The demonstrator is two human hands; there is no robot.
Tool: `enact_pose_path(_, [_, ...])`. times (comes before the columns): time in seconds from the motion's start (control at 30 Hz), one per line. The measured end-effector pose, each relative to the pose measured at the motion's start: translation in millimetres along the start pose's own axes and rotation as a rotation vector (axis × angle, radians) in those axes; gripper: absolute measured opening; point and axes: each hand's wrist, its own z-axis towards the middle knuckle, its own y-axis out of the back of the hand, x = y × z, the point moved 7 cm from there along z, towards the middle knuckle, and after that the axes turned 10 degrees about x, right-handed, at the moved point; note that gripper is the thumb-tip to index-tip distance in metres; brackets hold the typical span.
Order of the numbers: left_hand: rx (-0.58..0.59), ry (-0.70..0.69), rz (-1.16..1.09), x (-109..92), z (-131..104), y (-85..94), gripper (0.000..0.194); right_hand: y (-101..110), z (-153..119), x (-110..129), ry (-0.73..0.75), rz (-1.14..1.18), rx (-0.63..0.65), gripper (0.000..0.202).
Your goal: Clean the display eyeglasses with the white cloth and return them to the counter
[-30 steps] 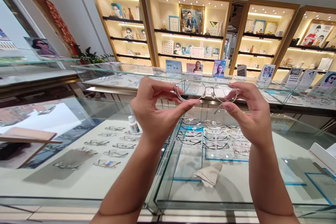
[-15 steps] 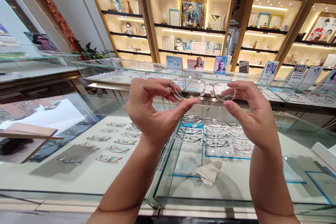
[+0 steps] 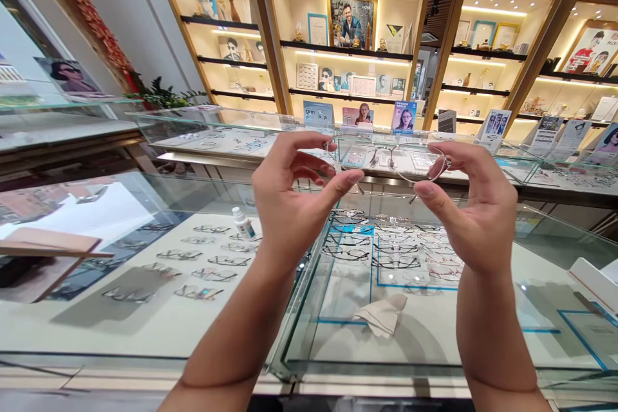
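Since the earlier frame, we have shifted the wire-rimmed glasses [image 3: 392,156] slightly rightward. Our left hand [image 3: 290,206] and right hand [image 3: 476,206] grip their opposite ends, raised above the glass counter [image 3: 347,357], its front edge nearer us; open room separates our palms, cloth [image 3: 385,315] below.

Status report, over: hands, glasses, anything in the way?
Left hand, right hand holding opposite sides of glasses. Glasses raised over counter. Beige cloth below, out of the way.
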Motion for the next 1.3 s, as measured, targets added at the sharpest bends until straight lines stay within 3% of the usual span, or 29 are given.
enact_pose_path(0.57, [0.005, 0.040, 0.018, 1.3, -0.5, 0.0, 0.044, 4.6, 1.3, 3.3, -0.032, -0.027, -0.030, 0.032])
enact_pose_path(0.8, [-0.091, -0.052, 0.053, -8.4, -3.0, 4.9, 0.046, -1.7, 2.3, -13.0, -0.169, -0.028, 0.047, 0.035])
enact_pose_path(0.93, [-0.096, -0.037, 0.015, -2.6, -4.4, 4.8, 0.053, -4.0, 1.4, -20.7, -0.212, 0.011, 0.049, 0.033])
enact_pose_path(1.3, [-0.206, -0.149, -0.058, 14.1, -9.2, -4.4, 0.063, 4.5, 1.2, -14.4, -0.129, 0.185, -0.167, 0.016])
